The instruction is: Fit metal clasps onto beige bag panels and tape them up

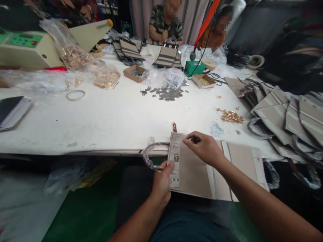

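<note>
A beige bag panel (191,174) with pale strips lies across the table's front edge and my lap. My left hand (161,181) grips its left edge, thumb on top and fingers partly hidden. Beside that thumb, a square metal plate (176,158) sits on the pale edge strip. A handle wrapped in clear film (148,158) loops out to the left, and a brown tab with gold hardware (174,127) sticks out at the top corner. Over the panel's upper part, my right hand (207,148) is closed around a small black object (196,139), mostly hidden by the fingers.
Loose metal plates (170,93) and gold fittings (232,116) lie on the white table (113,114). Several similar bag panels (275,111) are heaped at right. Behind stand small boxes (133,73), a green device (194,68) and a beige machine (32,48). Other people sit opposite.
</note>
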Available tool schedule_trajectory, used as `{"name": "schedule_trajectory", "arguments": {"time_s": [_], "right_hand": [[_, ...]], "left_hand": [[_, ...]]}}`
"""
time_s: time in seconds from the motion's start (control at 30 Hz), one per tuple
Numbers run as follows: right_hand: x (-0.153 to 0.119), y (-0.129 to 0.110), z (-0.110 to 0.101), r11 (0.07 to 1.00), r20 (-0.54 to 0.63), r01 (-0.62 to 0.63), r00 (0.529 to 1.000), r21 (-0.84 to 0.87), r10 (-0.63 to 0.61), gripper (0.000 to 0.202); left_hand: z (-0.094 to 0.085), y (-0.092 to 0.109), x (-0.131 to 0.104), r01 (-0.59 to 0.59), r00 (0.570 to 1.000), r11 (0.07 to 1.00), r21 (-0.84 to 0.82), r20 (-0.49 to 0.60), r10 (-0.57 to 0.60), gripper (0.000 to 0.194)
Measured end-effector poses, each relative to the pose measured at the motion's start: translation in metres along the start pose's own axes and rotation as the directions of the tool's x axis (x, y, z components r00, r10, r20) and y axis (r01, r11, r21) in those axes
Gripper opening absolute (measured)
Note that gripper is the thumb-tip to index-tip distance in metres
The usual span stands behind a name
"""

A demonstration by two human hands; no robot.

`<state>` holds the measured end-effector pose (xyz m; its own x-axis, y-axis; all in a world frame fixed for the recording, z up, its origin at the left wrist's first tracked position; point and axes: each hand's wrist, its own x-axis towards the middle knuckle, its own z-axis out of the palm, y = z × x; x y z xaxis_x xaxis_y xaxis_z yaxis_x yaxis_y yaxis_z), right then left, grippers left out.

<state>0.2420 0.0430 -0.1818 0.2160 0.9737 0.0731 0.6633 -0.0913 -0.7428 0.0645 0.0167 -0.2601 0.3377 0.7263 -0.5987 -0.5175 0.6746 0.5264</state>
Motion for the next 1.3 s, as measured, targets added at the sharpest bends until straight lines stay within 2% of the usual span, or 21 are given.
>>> {"name": "schedule_trajectory", "arguments": {"time_s": [0.1,0.17,0.27,0.4,0.47,0.5,0.53,0.57,0.6,0.63,0.67,0.7,0.73,0.77,0.8,0.87,0.9,1.0,1.1,1.2,1.3], "right_hand": [[0.005,0.010,0.009,0.962,0.114,-0.002,0.993,-0.273,0.035,0.016],[0.007,0.013,0.019,0.921,0.115,-0.004,0.992,-0.391,0.054,0.017],[0.008,0.012,0.026,0.895,0.114,-0.007,0.991,-0.446,0.065,0.019],[0.004,0.013,0.025,0.879,0.127,0.021,0.991,-0.477,0.046,0.021],[0.002,0.014,0.024,0.862,0.136,0.046,0.990,-0.505,0.026,0.024],[0.002,0.014,0.024,0.856,0.138,0.054,0.990,-0.514,0.020,0.026],[0.001,0.015,0.023,0.854,0.143,0.062,0.990,-0.517,0.015,0.027],[0.001,0.015,0.023,0.855,0.148,0.067,0.989,-0.515,0.011,0.027],[0.001,0.016,0.023,0.858,0.153,0.072,0.988,-0.509,0.008,0.027],[0.001,0.016,0.022,0.861,0.155,0.072,0.988,-0.503,0.009,0.027],[0.001,0.017,0.022,0.864,0.157,0.071,0.988,-0.499,0.009,0.026],[0.001,0.017,0.022,0.865,0.157,0.070,0.988,-0.496,0.010,0.026],[0.001,0.018,0.021,0.866,0.155,0.069,0.988,-0.496,0.010,0.026],[0.001,0.018,0.021,0.866,0.151,0.068,0.989,-0.496,0.009,0.026],[0.001,0.018,0.022,0.865,0.148,0.068,0.989,-0.497,0.007,0.026],[0.001,0.019,0.022,0.866,0.141,0.068,0.990,-0.495,0.003,0.026],[0.001,0.019,0.022,0.867,0.138,0.067,0.990,-0.493,0.001,0.026],[0.001,0.020,0.023,0.874,0.129,0.069,0.992,-0.481,-0.007,0.025],[0.001,0.022,0.022,0.882,0.122,0.079,0.992,-0.464,-0.025,0.023],[0.002,0.024,0.021,0.888,0.128,0.095,0.991,-0.450,-0.041,0.021],[0.003,0.025,0.021,0.887,0.139,0.103,0.989,-0.451,-0.044,0.021]], "left_hand": [[0.001,-0.001,-0.009,0.014,1.000,1.000,-0.010,-0.001,-0.014,0.048],[0.002,-0.002,-0.016,0.035,0.999,0.999,-0.019,-0.008,-0.035,0.053],[0.003,-0.002,-0.024,0.056,0.998,0.998,-0.002,-0.033,-0.056,0.058],[-0.002,-0.005,-0.024,0.062,0.996,0.996,0.069,-0.061,-0.058,0.053],[-0.011,-0.003,-0.024,0.015,0.997,0.989,0.148,-0.083,-0.003,0.051],[-0.017,0.001,-0.024,-0.038,0.991,0.976,0.215,-0.116,0.064,0.051],[-0.023,0.007,-0.026,-0.111,0.974,0.947,0.302,-0.157,0.164,0.053],[-0.029,0.015,-0.029,-0.193,0.935,0.893,0.406,-0.200,0.293,0.055],[-0.034,0.025,-0.032,-0.277,0.867,0.810,0.516,-0.229,0.442,0.059],[-0.036,0.037,-0.034,-0.350,0.776,0.700,0.623,-0.226,0.589,0.063],[-0.035,0.049,-0.036,-0.400,0.686,0.573,0.715,-0.180,0.704,0.066],[-0.032,0.061,-0.035,-0.430,0.631,0.447,0.784,-0.093,0.770,0.068],[-0.025,0.071,-0.032,-0.448,0.619,0.342,0.826,0.011,0.785,0.069],[-0.016,0.080,-0.026,-0.461,0.652,0.263,0.848,0.123,0.748,0.069],[-0.005,0.088,-0.018,-0.473,0.709,0.217,0.854,0.223,0.669,0.069],[0.018,0.098,0.004,-0.484,0.793,0.179,0.857,0.343,0.504,0.068],[0.028,0.101,0.015,-0.483,0.815,0.147,0.863,0.382,0.436,0.065],[0.049,0.111,0.044,-0.495,0.847,0.057,0.867,0.467,0.254,0.043],[0.056,0.118,0.060,-0.504,0.862,0.093,0.858,0.494,0.114,0.030],[0.055,0.120,0.066,-0.486,0.874,0.132,0.864,0.479,0.082,0.024],[0.054,0.117,0.069,-0.485,0.872,0.091,0.870,0.472,0.131,0.018]]}}
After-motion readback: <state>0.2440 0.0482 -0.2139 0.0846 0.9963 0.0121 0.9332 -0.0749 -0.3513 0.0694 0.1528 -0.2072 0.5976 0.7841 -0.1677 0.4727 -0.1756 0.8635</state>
